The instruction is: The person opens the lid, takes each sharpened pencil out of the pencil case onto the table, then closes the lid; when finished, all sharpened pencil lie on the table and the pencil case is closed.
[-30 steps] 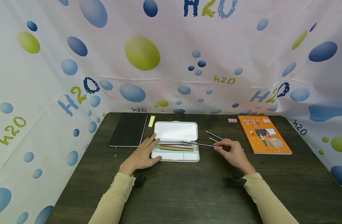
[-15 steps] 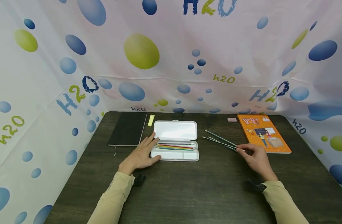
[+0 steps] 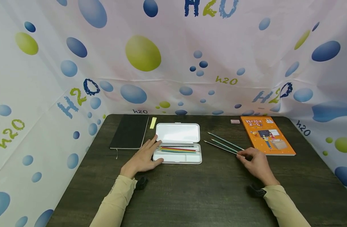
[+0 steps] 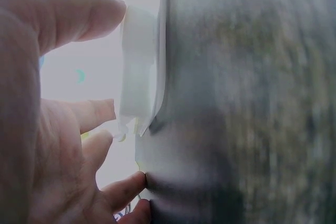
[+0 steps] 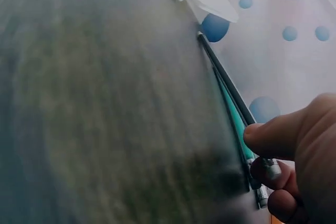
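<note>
A white pencil case point(image 3: 174, 158) lies with its lid up, several coloured pencils point(image 3: 179, 149) in its tray. My left hand point(image 3: 141, 158) rests at the case's left side, fingers extended, with the thumb at the near corner; in the left wrist view the thumb point(image 4: 89, 17) touches the case's edge point(image 4: 139, 66). Right of the case, my right hand point(image 3: 255, 162) pinches a dark pencil point(image 3: 219, 146) near its eraser end, tip pointing left toward the case. Two green pencils point(image 3: 223, 139) lie just beyond it, slanting the same way, partly under the fingers in the right wrist view.
A black notebook point(image 3: 131, 132) lies behind the left hand, a yellow strip point(image 3: 153, 123) beside it. At the right rear are an orange book point(image 3: 268, 137) and a pink eraser point(image 3: 235, 121). A printed curtain point(image 3: 173, 63) rises along the dark table's point(image 3: 202, 195) back edge.
My right hand has carried the pencil from over the case to the right, down alongside the two green pencils, then edged slightly left and nearer. My left hand has stayed at the case.
</note>
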Demonstrator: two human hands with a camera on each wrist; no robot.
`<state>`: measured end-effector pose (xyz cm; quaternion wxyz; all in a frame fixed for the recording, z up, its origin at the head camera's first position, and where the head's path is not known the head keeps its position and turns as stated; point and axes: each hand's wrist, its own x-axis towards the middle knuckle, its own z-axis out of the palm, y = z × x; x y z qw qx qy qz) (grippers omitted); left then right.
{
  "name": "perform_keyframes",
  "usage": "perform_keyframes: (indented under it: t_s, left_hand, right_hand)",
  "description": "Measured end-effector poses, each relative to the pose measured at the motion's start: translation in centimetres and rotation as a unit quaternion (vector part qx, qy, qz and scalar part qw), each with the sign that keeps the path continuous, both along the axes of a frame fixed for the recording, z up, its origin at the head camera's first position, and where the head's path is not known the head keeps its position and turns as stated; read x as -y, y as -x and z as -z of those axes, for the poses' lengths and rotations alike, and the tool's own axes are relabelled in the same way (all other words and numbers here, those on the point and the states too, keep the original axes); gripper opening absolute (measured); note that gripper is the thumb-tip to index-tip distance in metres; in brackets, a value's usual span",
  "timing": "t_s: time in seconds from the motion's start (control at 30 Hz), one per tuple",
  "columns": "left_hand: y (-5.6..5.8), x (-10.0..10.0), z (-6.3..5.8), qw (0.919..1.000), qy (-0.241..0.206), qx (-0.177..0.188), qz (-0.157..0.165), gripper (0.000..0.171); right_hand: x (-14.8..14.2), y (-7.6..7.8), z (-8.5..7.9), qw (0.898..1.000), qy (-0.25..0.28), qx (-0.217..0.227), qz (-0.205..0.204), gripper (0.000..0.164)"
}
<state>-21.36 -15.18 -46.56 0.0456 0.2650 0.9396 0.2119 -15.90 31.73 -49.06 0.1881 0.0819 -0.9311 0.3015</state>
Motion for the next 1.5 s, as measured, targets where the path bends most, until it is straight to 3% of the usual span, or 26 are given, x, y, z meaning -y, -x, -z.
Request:
perform_keyframes:
  t_s: [0.2, 0.47, 0.87, 1.5]
  left_hand:
    - [0.0, 0.0, 0.0, 1.0, 0.0, 0.0, 0.002, 0.079]
    - [-0.1, 0.1, 0.0, 1.0, 0.003, 0.002, -0.002, 0.079]
    - [-0.1, 0.1, 0.0, 1.0, -0.002, 0.004, 0.001, 0.079]
    - [-0.1, 0.1, 0.0, 1.0, 0.005, 0.005, -0.004, 0.079]
  right_hand:
    - [0.2, -0.1, 0.3, 0.999, -0.034, -0.012, -0.013, 0.006]
    - [0.5, -0.1, -0.2, 0.998, -0.057, 0.015, -0.014, 0.007]
    - [0.9, 0.1, -0.8, 0.999, -0.033, 0.002, -0.022, 0.009]
    - [4.7, 2.5, -1.7, 0.998, -0.01, -0.004, -0.068, 0.016]
